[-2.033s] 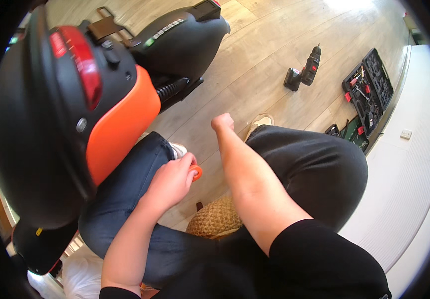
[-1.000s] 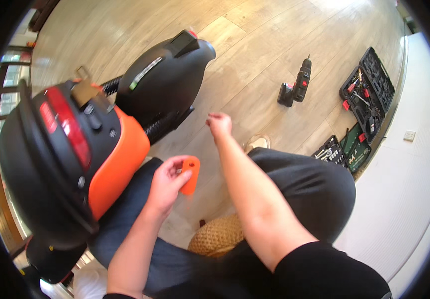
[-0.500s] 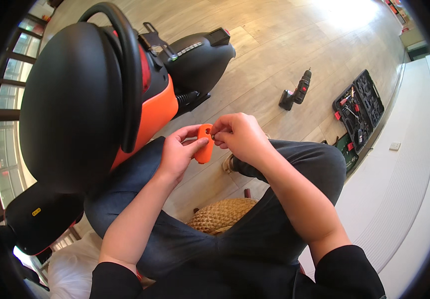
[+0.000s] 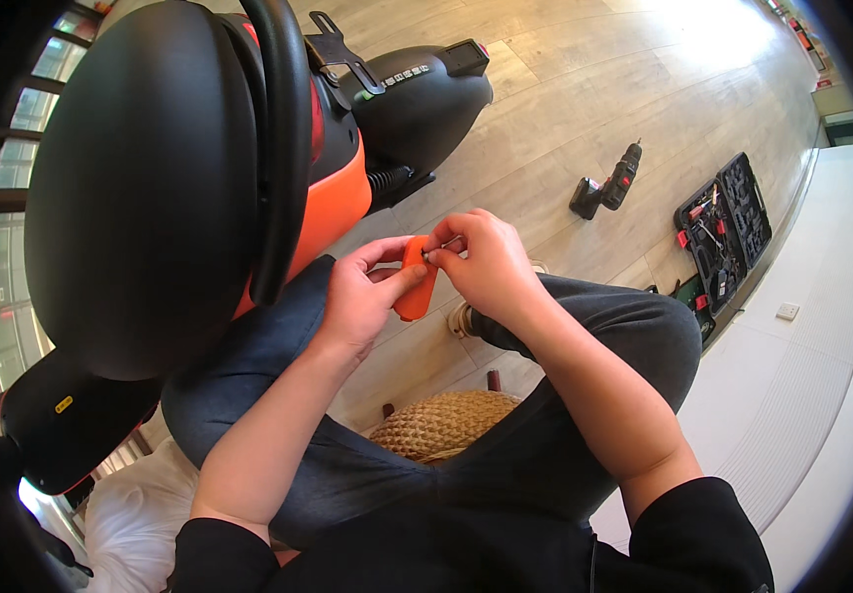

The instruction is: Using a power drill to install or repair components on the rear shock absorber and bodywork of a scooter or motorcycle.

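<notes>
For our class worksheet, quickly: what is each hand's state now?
Left hand: closed, holding the orange piece.
Right hand: closed, pinching a small item, too tiny to identify.

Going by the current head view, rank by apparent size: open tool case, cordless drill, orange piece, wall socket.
1. Open tool case
2. Cordless drill and orange piece: too alike to rank; the orange piece is nearer the camera and partly hidden
3. Wall socket
</notes>
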Available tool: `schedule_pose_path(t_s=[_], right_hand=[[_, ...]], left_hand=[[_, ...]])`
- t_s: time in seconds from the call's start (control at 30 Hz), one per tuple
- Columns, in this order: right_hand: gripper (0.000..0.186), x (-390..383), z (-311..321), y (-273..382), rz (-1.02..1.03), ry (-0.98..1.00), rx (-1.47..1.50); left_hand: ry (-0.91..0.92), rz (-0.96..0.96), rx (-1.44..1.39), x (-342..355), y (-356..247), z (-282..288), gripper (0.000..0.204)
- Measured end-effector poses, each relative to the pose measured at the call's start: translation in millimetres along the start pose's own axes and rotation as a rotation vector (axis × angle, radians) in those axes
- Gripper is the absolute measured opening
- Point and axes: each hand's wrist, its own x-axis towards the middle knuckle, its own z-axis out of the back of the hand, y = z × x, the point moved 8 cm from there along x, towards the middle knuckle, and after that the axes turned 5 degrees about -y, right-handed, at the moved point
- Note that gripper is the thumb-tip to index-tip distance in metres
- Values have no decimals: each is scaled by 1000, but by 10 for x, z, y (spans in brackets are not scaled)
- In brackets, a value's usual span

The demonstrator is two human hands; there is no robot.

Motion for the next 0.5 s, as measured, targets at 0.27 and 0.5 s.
schedule_pose_path(t_s=[0.27, 0.5], right_hand=[[20, -8, 24, 30, -17, -35, 187], [27, -10, -71, -193, -248, 76, 220]], left_hand=[[13, -11, -4, -37, -82, -54, 39], [14, -154, 128, -32, -121, -77, 33]])
